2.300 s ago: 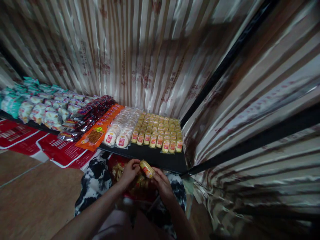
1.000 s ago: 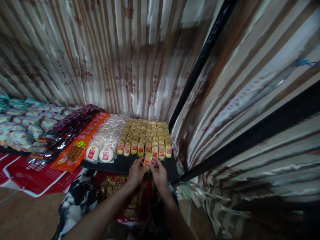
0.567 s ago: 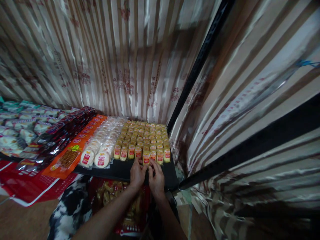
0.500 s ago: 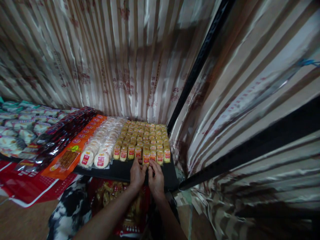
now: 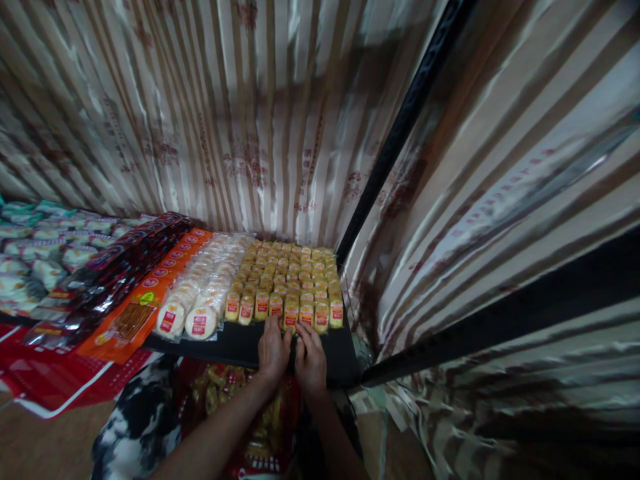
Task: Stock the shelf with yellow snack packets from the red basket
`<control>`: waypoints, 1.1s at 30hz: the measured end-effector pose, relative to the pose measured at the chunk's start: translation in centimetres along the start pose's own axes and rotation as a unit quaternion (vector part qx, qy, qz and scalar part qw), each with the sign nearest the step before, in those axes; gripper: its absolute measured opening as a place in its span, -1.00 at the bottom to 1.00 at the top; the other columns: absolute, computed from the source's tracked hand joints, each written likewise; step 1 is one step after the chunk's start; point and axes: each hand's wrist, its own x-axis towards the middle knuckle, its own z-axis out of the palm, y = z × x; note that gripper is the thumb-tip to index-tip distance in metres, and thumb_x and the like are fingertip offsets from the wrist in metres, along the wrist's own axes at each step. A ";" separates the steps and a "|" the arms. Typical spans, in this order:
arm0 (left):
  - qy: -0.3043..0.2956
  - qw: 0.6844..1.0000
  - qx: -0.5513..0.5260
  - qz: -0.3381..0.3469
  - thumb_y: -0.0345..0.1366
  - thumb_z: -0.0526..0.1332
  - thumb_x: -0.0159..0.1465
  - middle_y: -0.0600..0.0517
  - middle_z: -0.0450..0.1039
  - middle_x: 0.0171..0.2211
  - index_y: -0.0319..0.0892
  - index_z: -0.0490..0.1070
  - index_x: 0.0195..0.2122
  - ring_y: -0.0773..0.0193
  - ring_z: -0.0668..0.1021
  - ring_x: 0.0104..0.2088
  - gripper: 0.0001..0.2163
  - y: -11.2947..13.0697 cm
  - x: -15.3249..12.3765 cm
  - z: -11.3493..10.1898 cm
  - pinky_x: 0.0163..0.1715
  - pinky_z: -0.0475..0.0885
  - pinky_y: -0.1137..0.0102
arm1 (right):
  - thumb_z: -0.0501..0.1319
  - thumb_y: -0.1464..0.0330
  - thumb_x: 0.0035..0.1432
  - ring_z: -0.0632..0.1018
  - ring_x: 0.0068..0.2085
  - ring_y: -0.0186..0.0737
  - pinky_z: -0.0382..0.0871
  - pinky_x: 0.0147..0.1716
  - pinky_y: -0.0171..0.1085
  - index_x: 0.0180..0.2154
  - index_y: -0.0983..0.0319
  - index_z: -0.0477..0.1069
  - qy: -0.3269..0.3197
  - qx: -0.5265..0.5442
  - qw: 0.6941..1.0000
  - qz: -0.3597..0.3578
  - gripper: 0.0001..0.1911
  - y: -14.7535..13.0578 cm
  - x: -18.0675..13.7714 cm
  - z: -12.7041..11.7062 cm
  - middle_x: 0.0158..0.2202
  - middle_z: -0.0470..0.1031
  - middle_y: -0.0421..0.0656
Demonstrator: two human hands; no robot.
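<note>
Rows of small yellow snack packs with red labels lie on a black shelf. My left hand and my right hand rest side by side at the front edge of those rows. The fingertips of both press against one yellow pack in the front row. Both hands' fingers are curled together around it. A red bag of more yellow packs sits below my forearms, partly hidden by them.
Round white cakes in clear wrap, orange packets, dark red packets and green-white bags fill the shelf leftward. Striped shiny curtain hangs behind. A black frame post stands right. Red printed sheets hang below the shelf.
Both hands lifted a yellow pack from the bag up to the shelf and set it into the front row. They now stay pressed on it, nearly still.
</note>
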 end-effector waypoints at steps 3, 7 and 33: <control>0.010 1.000 -0.018 0.021 -0.39 0.05 0.20 -0.01 0.34 -0.30 -0.21 0.23 -0.13 0.29 0.46 -0.31 -0.80 -0.4 0.0 0.5 -0.27 0.37 0.41 | -0.10 0.37 0.20 0.39 0.01 -0.17 0.30 0.00 -0.12 -0.06 0.28 0.38 0.026 -0.017 1.000 0.002 -0.62 0.2 -0.3 -0.2 -0.05 0.36 0.03; 0.015 0.998 -0.023 0.054 -0.40 0.03 0.21 0.00 0.35 -0.31 -0.19 0.25 -0.16 0.30 0.46 -0.32 -0.83 -0.9 -0.1 1.0 -0.27 0.38 0.40 | -0.11 0.35 0.20 0.35 0.04 -0.13 0.27 0.01 -0.07 -0.01 0.28 0.34 0.059 -0.044 0.997 0.021 -0.60 0.4 -0.5 -0.2 -0.02 0.31 0.04; -0.192 0.977 -0.086 0.016 -0.41 0.01 0.19 -0.03 0.45 -0.35 -0.19 0.42 -0.31 0.28 0.47 -0.30 -0.81 -8.6 -8.9 -2.7 -0.25 0.34 0.41 | 0.00 0.34 0.15 0.54 -0.27 -0.22 0.40 -0.23 -0.26 -0.24 0.20 0.43 -0.125 0.042 0.990 0.054 -0.75 -2.7 -6.2 0.0 -0.33 0.54 -0.11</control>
